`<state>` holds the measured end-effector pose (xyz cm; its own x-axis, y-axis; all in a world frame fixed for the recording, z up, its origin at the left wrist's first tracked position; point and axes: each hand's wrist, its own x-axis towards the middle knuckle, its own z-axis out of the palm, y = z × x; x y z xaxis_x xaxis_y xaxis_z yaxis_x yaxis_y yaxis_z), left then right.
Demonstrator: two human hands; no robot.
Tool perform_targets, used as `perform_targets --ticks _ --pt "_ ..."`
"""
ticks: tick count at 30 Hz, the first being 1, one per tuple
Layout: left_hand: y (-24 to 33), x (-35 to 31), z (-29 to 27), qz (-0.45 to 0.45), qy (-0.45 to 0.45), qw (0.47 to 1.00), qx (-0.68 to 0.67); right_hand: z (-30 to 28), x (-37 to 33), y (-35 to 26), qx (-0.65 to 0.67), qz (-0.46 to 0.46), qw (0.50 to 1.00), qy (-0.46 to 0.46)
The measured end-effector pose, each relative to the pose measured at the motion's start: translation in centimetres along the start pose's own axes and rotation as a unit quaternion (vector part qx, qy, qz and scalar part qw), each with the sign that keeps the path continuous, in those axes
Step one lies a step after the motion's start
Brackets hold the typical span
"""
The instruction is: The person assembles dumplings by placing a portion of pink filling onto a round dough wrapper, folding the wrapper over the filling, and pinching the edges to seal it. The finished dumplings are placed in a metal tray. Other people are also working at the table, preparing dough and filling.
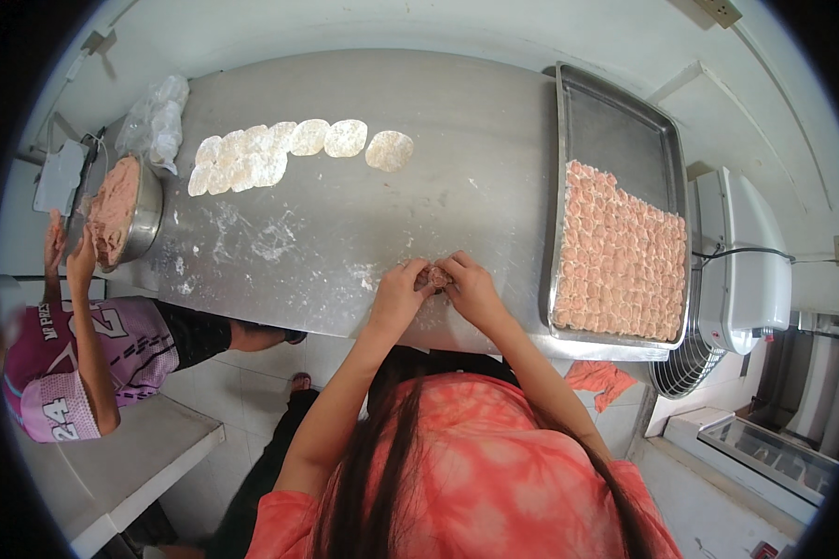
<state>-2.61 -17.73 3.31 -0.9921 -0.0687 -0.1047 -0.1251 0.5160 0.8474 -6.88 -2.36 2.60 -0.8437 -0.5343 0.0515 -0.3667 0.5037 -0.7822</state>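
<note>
At the table's front edge, my left hand (402,291) and my right hand (470,282) are both closed round a small meat-filled dumpling (436,278), their fingertips pressed to its sides. Farther back on the left lie several floured round wrappers (242,158), overlapping in rows. One separate wrapper (389,151) is the nearest of them to my hands. To my right, a large metal tray (615,116) holds tightly packed open-topped dumplings (620,265) across its nearer part. Its far part shows bare metal.
On the left, a co-worker's hands (76,253) are at a steel bowl (150,216) of pink ground meat (114,205). A plastic bag (166,121) lies behind it. Flour marks the steel table (466,102). White equipment (753,247) stands beyond the tray; a red cloth (602,381) lies below.
</note>
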Motion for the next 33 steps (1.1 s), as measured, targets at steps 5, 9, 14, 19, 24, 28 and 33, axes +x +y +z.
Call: perform_targets --ticks 5,9,14,19,24,28,33 --pt "-1.1 -0.7 -1.4 0.020 0.061 0.998 0.013 0.6 -0.1 -0.2 -0.036 -0.064 0.997 0.001" --pt "-2.7 -2.4 -4.3 -0.021 0.113 0.993 0.034 -2.8 1.0 0.2 0.034 -0.035 0.998 -0.033" --pt "-6.4 -5.5 -6.4 0.056 0.221 0.965 0.128 -17.4 3.4 5.7 0.013 0.047 0.983 0.175" --pt "-7.4 -6.0 -4.9 0.062 0.232 0.943 0.230 -30.1 5.3 15.9 -0.108 0.137 0.954 0.245" --pt "-6.9 -5.8 -5.0 0.038 0.214 0.946 0.242 -31.9 6.8 22.3 -0.242 0.166 0.946 0.135" --pt "-6.9 -6.0 -5.1 0.037 0.209 0.943 0.257 -31.2 7.6 23.6 -0.190 0.185 0.961 0.083" --pt "-6.9 -5.9 -4.9 0.048 0.214 0.937 0.271 -30.9 7.7 23.3 -0.177 0.152 0.971 0.049"
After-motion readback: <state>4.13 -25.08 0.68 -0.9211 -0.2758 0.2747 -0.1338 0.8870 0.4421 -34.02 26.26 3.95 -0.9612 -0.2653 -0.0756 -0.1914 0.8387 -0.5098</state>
